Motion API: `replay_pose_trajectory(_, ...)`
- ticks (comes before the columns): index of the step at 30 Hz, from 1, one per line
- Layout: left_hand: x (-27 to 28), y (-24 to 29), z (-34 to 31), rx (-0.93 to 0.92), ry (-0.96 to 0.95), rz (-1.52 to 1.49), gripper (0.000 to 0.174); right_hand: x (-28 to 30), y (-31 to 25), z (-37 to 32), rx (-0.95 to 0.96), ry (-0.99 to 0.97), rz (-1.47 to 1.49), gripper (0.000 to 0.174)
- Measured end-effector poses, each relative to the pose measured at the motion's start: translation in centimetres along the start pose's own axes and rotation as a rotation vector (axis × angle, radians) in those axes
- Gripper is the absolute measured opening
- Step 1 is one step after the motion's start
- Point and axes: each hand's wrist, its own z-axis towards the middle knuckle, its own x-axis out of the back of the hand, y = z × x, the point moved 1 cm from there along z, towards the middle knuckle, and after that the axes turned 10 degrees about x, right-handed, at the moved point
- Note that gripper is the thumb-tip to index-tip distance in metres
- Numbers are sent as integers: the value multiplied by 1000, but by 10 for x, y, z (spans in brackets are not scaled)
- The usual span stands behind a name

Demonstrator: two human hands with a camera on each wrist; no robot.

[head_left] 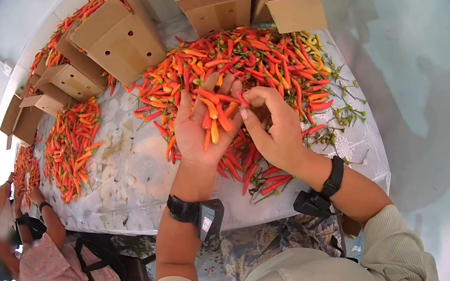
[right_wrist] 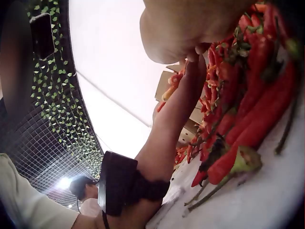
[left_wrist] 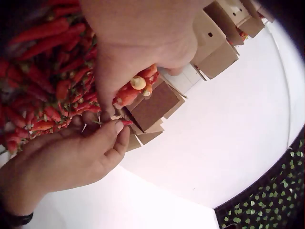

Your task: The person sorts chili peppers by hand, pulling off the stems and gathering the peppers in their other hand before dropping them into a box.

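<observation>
We are cupping our left hand (head_left: 200, 129) palm up, fingers curling loosely round a bunch of chillies (head_left: 214, 117), probably so that none are rolling off. Our right hand (head_left: 277, 130) is meeting it at the fingertips, thumb and forefinger pinching the end of one chilli (head_left: 242, 100) (which end, we cannot tell), likely using the left hand as a steady rest. Both hands are hovering just above the near edge of the heap (head_left: 259, 57), which is making for a short reach. Right of the right hand, stems (head_left: 349, 115) are lying loose on the table (head_left: 126, 178), apart from the heap. Beyond the heap, boxes (head_left: 122, 36) are standing, some showing more chillies inside.
</observation>
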Motion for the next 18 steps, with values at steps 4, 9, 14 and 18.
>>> replay_pose_trajectory(4, 16, 6, 3, -31, 35, 41, 50, -1, 1, 0, 82, -35, -99, 18)
replay_pose_trajectory(9, 20, 9, 3, -118, 143, 25, 39, 3, 6, 1, 118, 42, -147, 15)
replay_pose_trajectory(14, 20, 30, 2, -169, 149, 121, 31, 11, 1, 3, 98, 181, -118, 14)
replay_pose_trajectory(18, -43, 38, -7, -447, 358, 296, 26, 8, 14, 1, 179, 179, -173, 16)
